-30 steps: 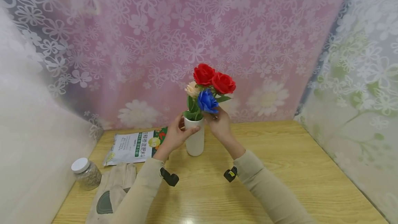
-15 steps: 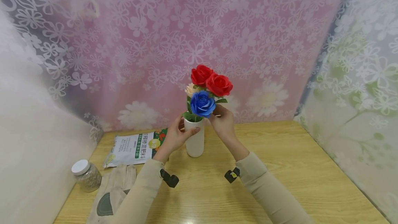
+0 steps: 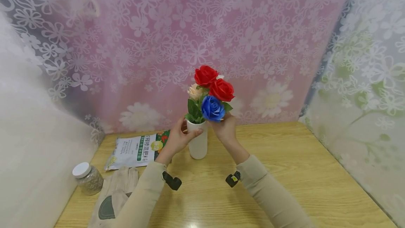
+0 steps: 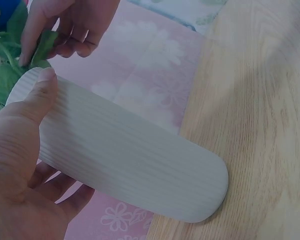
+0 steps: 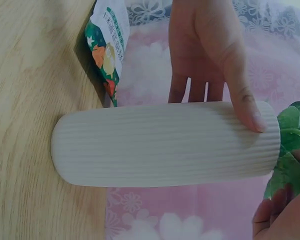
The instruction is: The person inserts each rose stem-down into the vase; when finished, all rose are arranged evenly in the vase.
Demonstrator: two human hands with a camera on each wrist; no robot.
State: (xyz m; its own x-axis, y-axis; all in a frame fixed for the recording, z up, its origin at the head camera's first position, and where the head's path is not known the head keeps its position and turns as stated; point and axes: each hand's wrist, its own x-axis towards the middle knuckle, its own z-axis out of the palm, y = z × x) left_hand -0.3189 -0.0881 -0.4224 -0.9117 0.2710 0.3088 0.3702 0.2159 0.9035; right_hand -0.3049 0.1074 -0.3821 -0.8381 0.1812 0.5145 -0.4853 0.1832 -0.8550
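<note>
A white ribbed vase (image 3: 198,145) stands upright on the table, holding artificial roses. My left hand (image 3: 178,137) grips it near the rim, thumb in front and fingers behind, as the left wrist view also shows on the vase (image 4: 135,150). Two red roses (image 3: 206,75) rise highest, a cream rose (image 3: 195,92) sits at the left, and a blue rose (image 3: 213,108) faces front. Beside the rim, my right hand (image 3: 225,129) pinches among the stems and leaves (image 5: 290,172) just under the blue rose; the bloom partly hides its fingertips.
On the left lie a fertilizer bag (image 3: 133,150) and beige gloves (image 3: 121,185). A lidded jar (image 3: 88,178) of grey granules stands beside them. A pink floral backdrop (image 3: 177,45) rises behind the wooden table (image 3: 284,171).
The blue rose first shifted left and turned its face forward, then moved right and slightly down. The right-hand red rose moved left and down. My left hand stays on the vase.
</note>
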